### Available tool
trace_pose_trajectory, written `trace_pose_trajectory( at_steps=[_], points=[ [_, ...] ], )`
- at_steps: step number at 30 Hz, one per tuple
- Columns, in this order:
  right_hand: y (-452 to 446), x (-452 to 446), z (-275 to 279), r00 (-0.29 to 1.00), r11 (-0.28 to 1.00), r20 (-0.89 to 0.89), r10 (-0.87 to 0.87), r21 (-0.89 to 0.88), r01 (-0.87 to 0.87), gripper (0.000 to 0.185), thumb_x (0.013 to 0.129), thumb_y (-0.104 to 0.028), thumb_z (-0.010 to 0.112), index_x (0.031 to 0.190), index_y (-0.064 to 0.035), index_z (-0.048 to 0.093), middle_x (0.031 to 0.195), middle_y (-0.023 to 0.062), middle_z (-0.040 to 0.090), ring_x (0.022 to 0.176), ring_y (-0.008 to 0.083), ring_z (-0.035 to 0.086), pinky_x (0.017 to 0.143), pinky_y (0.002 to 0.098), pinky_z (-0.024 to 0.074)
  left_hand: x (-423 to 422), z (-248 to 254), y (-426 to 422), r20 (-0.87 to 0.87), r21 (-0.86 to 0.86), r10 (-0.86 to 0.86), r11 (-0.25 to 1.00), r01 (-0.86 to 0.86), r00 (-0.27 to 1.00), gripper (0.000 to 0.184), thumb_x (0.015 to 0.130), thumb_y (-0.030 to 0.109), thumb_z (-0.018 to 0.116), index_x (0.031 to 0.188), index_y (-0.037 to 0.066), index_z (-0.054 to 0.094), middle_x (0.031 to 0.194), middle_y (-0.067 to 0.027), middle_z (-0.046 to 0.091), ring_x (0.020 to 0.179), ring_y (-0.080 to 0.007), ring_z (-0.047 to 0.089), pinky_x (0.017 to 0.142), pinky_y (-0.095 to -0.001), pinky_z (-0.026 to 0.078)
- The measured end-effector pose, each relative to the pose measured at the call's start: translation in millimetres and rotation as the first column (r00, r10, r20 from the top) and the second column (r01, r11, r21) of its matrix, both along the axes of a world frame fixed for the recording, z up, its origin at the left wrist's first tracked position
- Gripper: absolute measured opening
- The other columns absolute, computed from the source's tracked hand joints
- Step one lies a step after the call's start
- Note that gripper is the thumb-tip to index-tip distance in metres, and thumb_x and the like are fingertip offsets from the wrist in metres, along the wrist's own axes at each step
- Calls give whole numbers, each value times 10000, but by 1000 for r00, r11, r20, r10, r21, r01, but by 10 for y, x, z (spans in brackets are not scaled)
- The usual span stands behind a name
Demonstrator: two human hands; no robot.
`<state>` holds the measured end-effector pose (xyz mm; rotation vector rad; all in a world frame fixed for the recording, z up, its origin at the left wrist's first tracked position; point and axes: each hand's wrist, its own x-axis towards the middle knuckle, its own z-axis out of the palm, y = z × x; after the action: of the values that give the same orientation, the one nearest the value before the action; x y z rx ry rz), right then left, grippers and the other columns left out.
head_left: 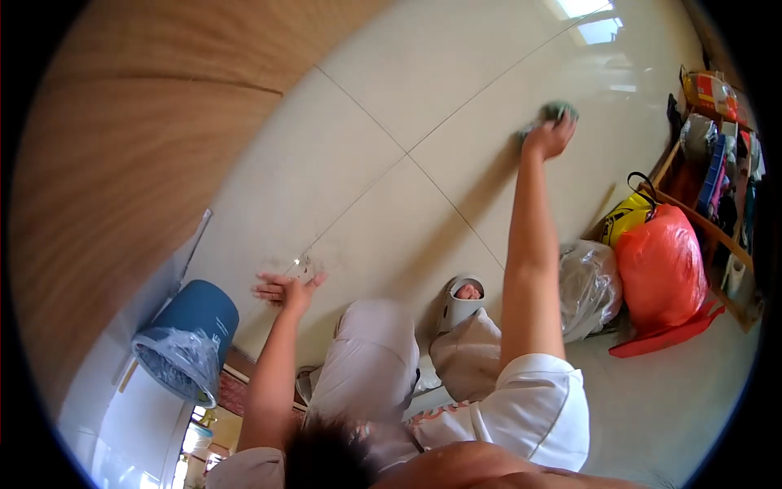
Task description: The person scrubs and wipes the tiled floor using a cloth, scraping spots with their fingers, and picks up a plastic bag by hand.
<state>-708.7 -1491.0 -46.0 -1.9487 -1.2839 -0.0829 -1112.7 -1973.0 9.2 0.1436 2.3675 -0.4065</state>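
Note:
My right hand [551, 138], on an arm stretched far forward, is closed on a green cloth [560, 111] against the tiled floor [456, 196]. Part of the cloth shows past the fingers and some edges are blurred. My left hand [289, 292] has its fingers spread and holds nothing. It is low over the floor, close to a few small bits of debris [305, 265] and a dark smudge; whether it touches the floor I cannot tell.
A blue bin [191, 334] with a clear liner lies at a tilt in the view on the left. A wooden panel [147, 122] fills the upper left. At right are a red plastic bag [664, 257], a clear bag [588, 287], a yellow bag [629, 217] and a loaded shelf [705, 216].

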Motion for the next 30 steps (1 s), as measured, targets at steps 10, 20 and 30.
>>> trace_pose_trajectory(
  at_steps=[10,20,30],
  points=[
    [2297,-1941,-49,480,651,-492,727,269,-710,331,915,-34,527,1231,-7,622,1172,225,653,1094,365,619,954,426,509,12,95,2,47,49,45,998,-48,998,1700,545,599,932,1455,20,-383,1506,-408,-327,1448,-553,-239,1194,-622,20],
    [-1562,-2662,179,-62,-56,51,997,-107,-993,373,924,-184,547,1236,14,597,1440,158,503,1363,344,467,1116,443,424,-60,30,-87,41,-33,22,999,-21,999,1722,512,631,926,1455,7,-373,1507,-413,-319,1454,-532,-253,1195,-623,-5],
    [-782,-1340,509,357,382,-280,891,41,-923,484,842,8,589,1308,-114,632,1451,139,541,1386,348,465,1114,426,416,-118,40,-27,147,-134,-45,989,65,988,1681,572,786,804,1432,-60,-367,1489,-464,-276,1424,-576,-262,1175,-638,-72]
  ],
)
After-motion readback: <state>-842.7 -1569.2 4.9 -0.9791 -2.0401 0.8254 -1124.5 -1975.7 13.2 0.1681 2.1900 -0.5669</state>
